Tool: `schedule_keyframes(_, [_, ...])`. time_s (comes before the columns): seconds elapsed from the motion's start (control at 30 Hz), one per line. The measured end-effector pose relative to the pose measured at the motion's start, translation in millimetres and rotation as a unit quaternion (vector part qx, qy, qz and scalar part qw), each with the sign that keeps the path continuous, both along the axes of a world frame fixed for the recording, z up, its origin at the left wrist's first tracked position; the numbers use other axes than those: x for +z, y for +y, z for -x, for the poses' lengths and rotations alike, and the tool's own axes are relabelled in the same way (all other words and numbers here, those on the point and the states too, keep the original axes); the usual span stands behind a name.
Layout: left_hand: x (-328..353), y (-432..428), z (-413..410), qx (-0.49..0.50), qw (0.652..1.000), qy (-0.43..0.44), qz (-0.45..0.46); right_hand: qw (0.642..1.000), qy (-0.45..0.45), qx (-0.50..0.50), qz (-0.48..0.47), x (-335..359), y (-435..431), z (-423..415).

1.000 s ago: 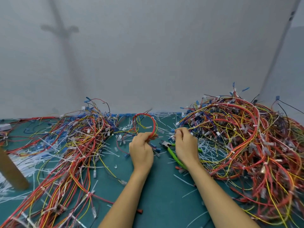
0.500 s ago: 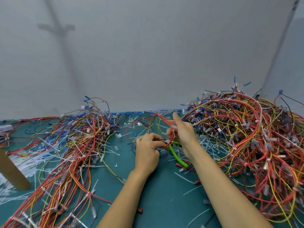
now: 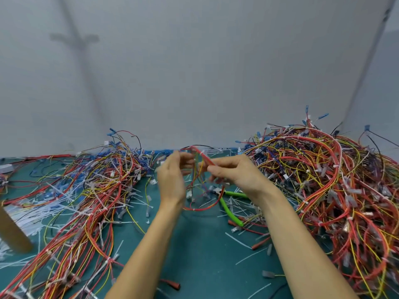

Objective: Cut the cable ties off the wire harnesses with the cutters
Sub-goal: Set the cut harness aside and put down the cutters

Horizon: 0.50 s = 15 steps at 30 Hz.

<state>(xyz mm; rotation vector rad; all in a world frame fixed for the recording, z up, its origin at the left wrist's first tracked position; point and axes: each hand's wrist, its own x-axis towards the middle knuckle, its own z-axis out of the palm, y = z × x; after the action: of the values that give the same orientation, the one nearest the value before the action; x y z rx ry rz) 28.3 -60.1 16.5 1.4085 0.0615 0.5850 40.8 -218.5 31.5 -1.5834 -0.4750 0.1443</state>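
Note:
Both hands hold one small wire harness (image 3: pixel 200 207) of red, yellow and black wires up above the green mat. My left hand (image 3: pixel 172 178) grips its left side, blurred by motion. My right hand (image 3: pixel 237 173) pinches the red wire at the top of the loop, where a white cable tie sits. The loop hangs down between my wrists. The green-handled cutters (image 3: pixel 231 209) lie on the mat under my right wrist, with neither hand on them.
A tall heap of tied harnesses (image 3: pixel 323 186) fills the right side. A flatter spread of harnesses (image 3: pixel 95 190) covers the left. Cut white tie scraps (image 3: pixel 241 242) litter the green mat (image 3: pixel 205 255). A cardboard tube (image 3: pixel 10 231) stands at the left edge. A grey wall rises behind.
Both hands have risen with the small harness, and its loop now hangs free above the mat. My right hand has moved from beside the cutters onto the harness.

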Motion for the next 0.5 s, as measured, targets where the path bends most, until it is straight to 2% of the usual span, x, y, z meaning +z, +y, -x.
schedule_keyframes(0.1, [33,13,-2,-0.118,0.979,0.164,0.037,0.991,-0.054,0.049,0.115,7,3,5])
schedule_keyframes(0.17, [43,16,-1,-0.172,0.966,0.193,0.015,0.983,-0.068,0.063,0.16,11,5,7])
schedule_keyframes(0.37, [50,6,-1,-0.171,0.978,0.097,0.063,0.935,-0.11,0.005,0.337,24,-2,11])
schedule_keyframes(0.43, [48,1,-1,-0.158,0.983,0.07,0.059,0.939,-0.117,-0.033,0.322,29,-7,12])
schedule_keyframes(0.5, [48,-4,1,-0.159,0.986,0.036,0.044,0.952,-0.11,-0.108,0.264,35,-9,11])
